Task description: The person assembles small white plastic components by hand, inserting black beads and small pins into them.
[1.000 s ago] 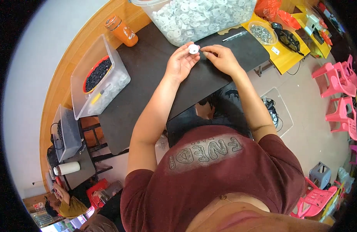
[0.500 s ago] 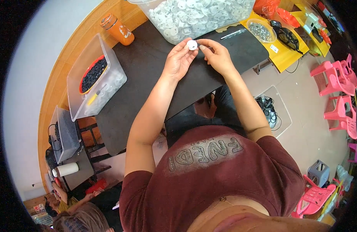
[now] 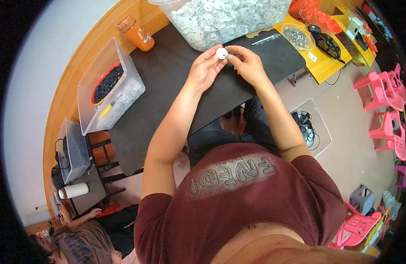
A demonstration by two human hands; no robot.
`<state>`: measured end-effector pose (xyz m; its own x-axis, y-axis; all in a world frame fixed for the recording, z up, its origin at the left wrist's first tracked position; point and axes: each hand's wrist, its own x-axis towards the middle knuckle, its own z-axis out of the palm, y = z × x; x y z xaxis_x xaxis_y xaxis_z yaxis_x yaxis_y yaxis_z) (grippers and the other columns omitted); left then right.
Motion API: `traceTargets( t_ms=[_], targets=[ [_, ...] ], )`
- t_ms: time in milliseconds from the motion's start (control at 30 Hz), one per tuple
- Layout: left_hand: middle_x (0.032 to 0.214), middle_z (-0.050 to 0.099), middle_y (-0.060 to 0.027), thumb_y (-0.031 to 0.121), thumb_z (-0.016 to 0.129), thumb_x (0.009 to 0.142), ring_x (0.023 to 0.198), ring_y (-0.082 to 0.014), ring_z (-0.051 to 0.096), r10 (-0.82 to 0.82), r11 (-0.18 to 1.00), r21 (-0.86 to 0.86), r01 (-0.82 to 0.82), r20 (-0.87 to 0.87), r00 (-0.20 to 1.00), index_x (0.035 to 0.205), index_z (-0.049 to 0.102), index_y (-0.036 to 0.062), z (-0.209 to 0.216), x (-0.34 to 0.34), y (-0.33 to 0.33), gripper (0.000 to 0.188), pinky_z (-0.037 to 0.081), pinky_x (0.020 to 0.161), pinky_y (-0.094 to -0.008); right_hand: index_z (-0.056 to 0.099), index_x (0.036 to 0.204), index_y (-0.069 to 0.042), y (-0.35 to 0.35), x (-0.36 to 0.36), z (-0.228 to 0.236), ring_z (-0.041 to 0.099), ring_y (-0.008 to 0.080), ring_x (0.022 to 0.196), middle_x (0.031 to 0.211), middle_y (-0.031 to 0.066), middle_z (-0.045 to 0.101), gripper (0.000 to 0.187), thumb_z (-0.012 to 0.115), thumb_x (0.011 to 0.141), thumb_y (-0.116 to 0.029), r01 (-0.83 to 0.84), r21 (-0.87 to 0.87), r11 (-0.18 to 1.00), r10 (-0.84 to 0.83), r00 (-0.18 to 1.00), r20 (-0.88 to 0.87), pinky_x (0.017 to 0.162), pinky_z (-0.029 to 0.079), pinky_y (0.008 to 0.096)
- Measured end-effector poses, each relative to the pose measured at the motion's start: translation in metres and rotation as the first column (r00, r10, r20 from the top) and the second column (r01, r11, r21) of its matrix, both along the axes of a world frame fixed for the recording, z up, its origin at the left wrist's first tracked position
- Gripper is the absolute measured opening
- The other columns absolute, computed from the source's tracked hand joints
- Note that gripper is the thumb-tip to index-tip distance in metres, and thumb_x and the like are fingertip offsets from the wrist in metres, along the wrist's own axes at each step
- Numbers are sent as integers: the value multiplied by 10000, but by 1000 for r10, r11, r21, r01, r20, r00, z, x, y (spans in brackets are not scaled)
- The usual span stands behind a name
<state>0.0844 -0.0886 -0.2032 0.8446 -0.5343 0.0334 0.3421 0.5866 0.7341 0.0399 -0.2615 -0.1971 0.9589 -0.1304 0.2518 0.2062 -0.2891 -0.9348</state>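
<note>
Between my two hands, above the far part of the dark table (image 3: 167, 92), is a small round white plastic disc (image 3: 221, 53) with a dark spot on it. My left hand (image 3: 206, 69) pinches it between thumb and fingers, its other fingers curled below. The thumb and forefinger of my right hand (image 3: 247, 64) close on the disc's right edge; whether they hold some tiny part there is too small to make out. Just beyond my hands stands a large clear bin (image 3: 198, 44) full of similar whitish plastic pieces (image 3: 229, 20).
A clear bin (image 3: 82, 103) at left holds an orange bowl of black bits (image 3: 108, 83), white pieces and a yellow-handled tool (image 3: 107, 110). An orange bottle (image 3: 136, 33) stands behind. A bowl of metal parts (image 3: 298, 37) is at right. Another person (image 3: 86, 240) sits at lower left.
My right fingertips have come in against the disc's edge, and the disc has turned slightly. The person at lower left has shifted posture.
</note>
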Motion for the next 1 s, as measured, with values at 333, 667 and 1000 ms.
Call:
traceTargets(
  t_ms=[333, 667, 1000],
  targets=[
    [1197, 607, -120, 108, 568, 982, 1082, -199, 603, 38, 999, 6, -37, -20, 999, 1330, 509, -18, 1, -2, -2, 375, 524, 950, -331, 674, 1188, -110, -1, -3, 4, 622, 137, 774, 913, 53, 685, 316, 677, 889, -212, -37, 27, 999, 38, 999, -17, 713, 517, 288],
    [1179, 595, -140, 160, 522, 1006, 1049, -232, 605, 73, 997, 0, -74, -110, 991, 1363, 474, -18, 2, -2, 0, 402, 516, 940, -349, 671, 1198, -131, -4, -4, 7, 597, 103, 747, 857, 32, 668, 319, 692, 890, -211, -127, 91, 988, 140, 979, -150, 660, 505, 266],
    [1272, 564, -161, 90, 514, 986, 1149, -260, 583, 60, 998, 0, -60, -47, 997, 1393, 442, -31, -1, 1, 1, 430, 487, 1012, -358, 656, 1223, -133, -3, 0, -1, 591, 111, 740, 845, 37, 666, 349, 706, 886, -208, -125, 54, 991, 129, 989, -76, 678, 500, 274]
  ],
)
